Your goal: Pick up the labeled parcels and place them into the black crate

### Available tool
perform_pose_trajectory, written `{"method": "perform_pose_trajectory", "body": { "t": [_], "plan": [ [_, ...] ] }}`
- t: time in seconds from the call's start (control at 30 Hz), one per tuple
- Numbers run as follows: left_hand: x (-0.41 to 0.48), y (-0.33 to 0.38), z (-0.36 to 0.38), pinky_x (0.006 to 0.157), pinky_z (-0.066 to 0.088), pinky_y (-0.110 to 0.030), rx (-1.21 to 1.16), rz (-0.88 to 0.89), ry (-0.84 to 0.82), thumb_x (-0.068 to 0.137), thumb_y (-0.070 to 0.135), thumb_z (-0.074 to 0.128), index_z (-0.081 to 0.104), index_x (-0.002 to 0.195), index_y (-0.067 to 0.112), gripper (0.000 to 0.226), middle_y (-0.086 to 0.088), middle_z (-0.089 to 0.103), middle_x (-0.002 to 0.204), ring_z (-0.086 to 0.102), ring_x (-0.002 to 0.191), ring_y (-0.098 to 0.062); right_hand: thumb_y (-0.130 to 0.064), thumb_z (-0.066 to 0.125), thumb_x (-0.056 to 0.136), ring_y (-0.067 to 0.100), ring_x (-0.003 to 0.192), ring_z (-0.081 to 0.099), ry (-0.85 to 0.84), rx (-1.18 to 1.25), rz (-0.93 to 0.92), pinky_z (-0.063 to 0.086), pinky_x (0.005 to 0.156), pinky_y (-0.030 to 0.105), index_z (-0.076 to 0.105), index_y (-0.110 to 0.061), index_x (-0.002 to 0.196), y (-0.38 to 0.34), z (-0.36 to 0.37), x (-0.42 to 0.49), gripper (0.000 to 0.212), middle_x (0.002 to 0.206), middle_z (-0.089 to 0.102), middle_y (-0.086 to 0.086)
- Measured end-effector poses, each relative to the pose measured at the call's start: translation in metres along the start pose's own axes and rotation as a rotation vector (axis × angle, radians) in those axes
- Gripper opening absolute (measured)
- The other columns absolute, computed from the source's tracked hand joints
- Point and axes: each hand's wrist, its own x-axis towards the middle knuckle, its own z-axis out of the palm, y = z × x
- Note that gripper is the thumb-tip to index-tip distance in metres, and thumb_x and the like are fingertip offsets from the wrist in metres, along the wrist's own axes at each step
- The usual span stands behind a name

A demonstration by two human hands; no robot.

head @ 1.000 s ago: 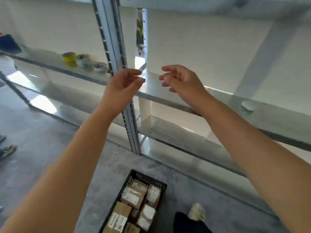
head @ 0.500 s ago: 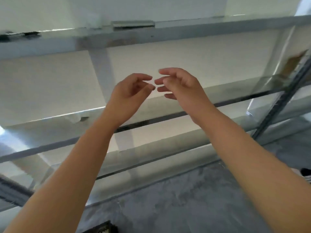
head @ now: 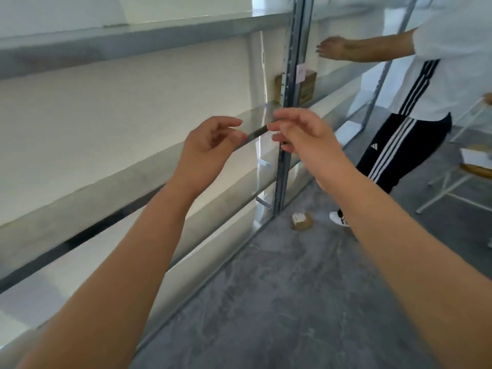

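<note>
Both arms are stretched out in front of me at chest height. My left hand (head: 210, 141) and my right hand (head: 300, 131) hang close together with loosely curled fingers, and neither holds anything. A small brown parcel with a white label (head: 301, 221) lies on the grey floor beyond my right forearm, by the foot of a shelf post. More brown labeled parcels (head: 306, 82) are stacked on a shelf behind that post, partly hidden by it. The black crate is out of view.
Long metal shelves (head: 127, 179) run along the left, with an upright post (head: 287, 107) ahead. Another person in a white shirt and black striped trousers (head: 407, 134) stands at the right, reaching a hand toward the shelf. A white-framed stand (head: 458, 182) is at far right.
My view has swung to the right along the shelving. The black crate with parcels has left the frame, and the other person and the parcel on the floor have come into view. My hands stay raised and empty.
</note>
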Motion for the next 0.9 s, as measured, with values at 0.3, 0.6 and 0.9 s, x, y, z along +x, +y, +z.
{"method": "perform_pose_trajectory", "body": {
  "t": [0.3, 0.6, 0.9],
  "plan": [
    [0.1, -0.017, 0.107, 0.076, 0.047, -0.008, -0.135, 0.082, -0.268, 0.093, 0.009, 0.058, 0.063, 0.103, 0.016, 0.014, 0.004, 0.071, 0.089, 0.068, 0.082, 0.001, -0.011, 0.048, 0.095, -0.001, 0.079, 0.065, 0.299, -0.039, 0.085, 0.051, 0.075, 0.018, 0.06, -0.023, 0.106, 0.049, -0.099, 0.051, 0.02, 0.092, 0.069, -0.011],
    [0.24, -0.058, 0.165, 0.08, 0.051, -0.014, -0.213, 0.096, -0.421, 0.095, 0.014, 0.055, 0.063, 0.111, 0.013, 0.018, 0.005, 0.072, 0.094, 0.069, 0.087, -0.005, -0.009, 0.048, 0.095, -0.005, 0.075, 0.063, 0.498, -0.104, 0.093, 0.049, 0.07, 0.01, 0.06, -0.024, 0.102, 0.086, -0.142, 0.144, 0.02, 0.09, 0.067, -0.01],
    [0.317, -0.089, 0.285, 0.076, 0.05, -0.012, -0.279, 0.068, -0.622, 0.095, 0.012, 0.054, 0.063, 0.102, 0.021, 0.014, 0.006, 0.072, 0.091, 0.069, 0.085, -0.003, -0.008, 0.047, 0.096, 0.001, 0.079, 0.064, 0.622, -0.198, 0.189, 0.05, 0.071, 0.009, 0.061, -0.014, 0.11, 0.136, -0.236, 0.204, 0.021, 0.095, 0.068, -0.004]
  ]
}}
